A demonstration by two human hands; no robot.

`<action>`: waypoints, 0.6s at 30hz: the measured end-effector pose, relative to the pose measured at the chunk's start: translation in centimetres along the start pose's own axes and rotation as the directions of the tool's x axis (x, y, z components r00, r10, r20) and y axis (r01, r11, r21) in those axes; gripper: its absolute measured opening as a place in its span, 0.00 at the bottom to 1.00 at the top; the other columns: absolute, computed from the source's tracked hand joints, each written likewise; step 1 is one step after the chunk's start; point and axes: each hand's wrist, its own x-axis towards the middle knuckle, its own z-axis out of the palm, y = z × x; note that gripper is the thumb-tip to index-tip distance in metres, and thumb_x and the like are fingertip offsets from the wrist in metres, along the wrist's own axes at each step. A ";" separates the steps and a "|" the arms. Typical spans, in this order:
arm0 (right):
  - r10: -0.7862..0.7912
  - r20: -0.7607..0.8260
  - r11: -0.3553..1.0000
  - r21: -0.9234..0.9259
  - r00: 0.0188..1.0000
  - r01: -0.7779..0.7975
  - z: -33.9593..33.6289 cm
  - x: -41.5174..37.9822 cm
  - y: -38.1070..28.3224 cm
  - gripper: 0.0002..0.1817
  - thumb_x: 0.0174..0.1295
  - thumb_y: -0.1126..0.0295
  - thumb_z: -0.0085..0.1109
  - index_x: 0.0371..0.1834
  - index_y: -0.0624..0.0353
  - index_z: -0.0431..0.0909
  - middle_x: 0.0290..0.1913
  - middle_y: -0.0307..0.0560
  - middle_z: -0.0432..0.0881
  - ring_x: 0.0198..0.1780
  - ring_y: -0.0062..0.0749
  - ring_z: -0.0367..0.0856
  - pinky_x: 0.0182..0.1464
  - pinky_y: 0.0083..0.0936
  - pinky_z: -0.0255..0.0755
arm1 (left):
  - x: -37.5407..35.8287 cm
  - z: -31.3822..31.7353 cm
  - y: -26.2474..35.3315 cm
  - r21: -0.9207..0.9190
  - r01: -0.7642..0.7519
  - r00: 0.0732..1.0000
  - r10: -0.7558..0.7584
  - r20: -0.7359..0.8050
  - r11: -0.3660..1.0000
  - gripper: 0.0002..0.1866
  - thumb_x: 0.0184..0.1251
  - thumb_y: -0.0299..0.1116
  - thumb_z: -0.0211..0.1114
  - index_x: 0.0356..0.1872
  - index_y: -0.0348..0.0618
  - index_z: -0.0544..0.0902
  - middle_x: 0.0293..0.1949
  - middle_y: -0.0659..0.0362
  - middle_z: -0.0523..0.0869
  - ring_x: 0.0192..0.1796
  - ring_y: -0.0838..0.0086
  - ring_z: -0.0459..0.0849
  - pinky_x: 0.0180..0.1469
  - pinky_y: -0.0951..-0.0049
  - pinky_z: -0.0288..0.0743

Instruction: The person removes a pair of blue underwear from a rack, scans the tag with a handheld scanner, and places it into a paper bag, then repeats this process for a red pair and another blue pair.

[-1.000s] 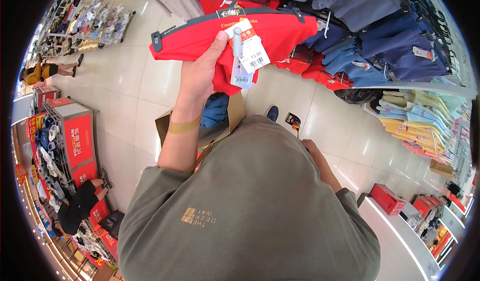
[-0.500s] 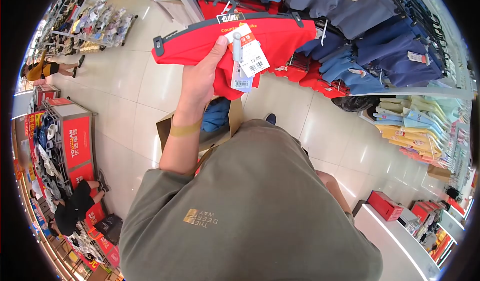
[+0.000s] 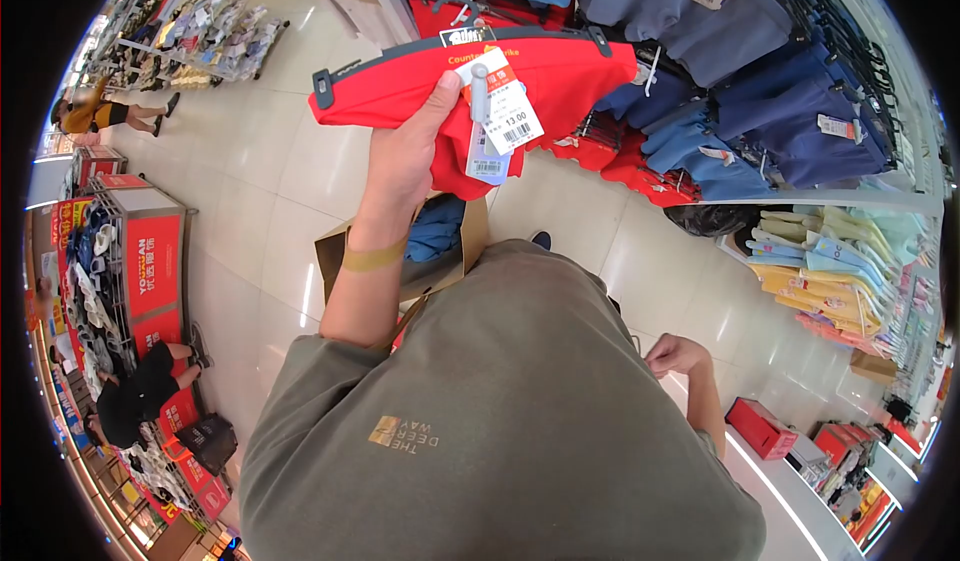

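Left hand (image 3: 408, 151) has the red garment (image 3: 565, 66) gripped on its hanger (image 3: 415, 53), tags (image 3: 513, 126) showing, out past the box (image 3: 474, 233)! Right hand (image 3: 682, 354) beside the shirt (image 3: 520, 391), fingers curled, can't tell if they're holding anything.

Yellow lettering on the red garment (image 3: 570, 76) starts "Counte" and ends "rike", its middle covered by the white price tag (image 3: 513, 121). That tag gives the price as 13.00 above a barcode; its other lines are too small to read. The pale tag (image 3: 487, 168) below also bears a barcode, with print too fine to read, and the stylised white lettering on the black label (image 3: 467, 37) cannot be made out. Upside down on the grey-green shirt (image 3: 500, 401), gold letters read "THE DEER WAY". Sideways on the red panel (image 3: 143, 296) at left stands "YOUXUAN 优选服饰" in white.
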 end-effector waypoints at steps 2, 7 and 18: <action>-0.058 -0.076 0.997 0.041 0.995 0.061 -1.8 -2.7 0.3 0.16 0.60 0.66 0.70 0.38 0.73 0.85 0.27 0.42 0.83 0.24 0.25 0.68 0.29 0.22 0.66 | -0.4 0.2 -0.1 -0.002 0.000 1.000 0.000 0.001 1.000 0.15 0.70 0.31 0.66 0.54 0.35 0.80 0.51 0.53 0.85 0.51 0.71 0.85 0.53 0.69 0.80; 0.111 -0.262 0.994 0.016 0.959 -0.110 -5.7 -4.3 1.7 0.12 0.61 0.69 0.68 0.38 0.70 0.85 0.30 0.45 0.84 0.27 0.27 0.76 0.33 0.25 0.73 | -0.9 0.8 0.2 0.015 -0.011 1.000 0.012 -0.009 1.000 0.15 0.70 0.31 0.66 0.54 0.35 0.79 0.51 0.53 0.85 0.51 0.71 0.85 0.52 0.69 0.81; -1.000 -0.017 0.018 -0.980 0.004 0.198 15.6 2.1 -31.6 0.14 0.60 0.73 0.64 0.49 0.63 0.80 0.43 0.48 0.84 0.46 0.31 0.82 0.49 0.26 0.74 | -2.6 1.7 -0.4 0.353 0.016 0.939 -0.135 0.317 0.936 0.17 0.71 0.38 0.65 0.53 0.37 0.82 0.46 0.60 0.86 0.47 0.78 0.83 0.51 0.72 0.78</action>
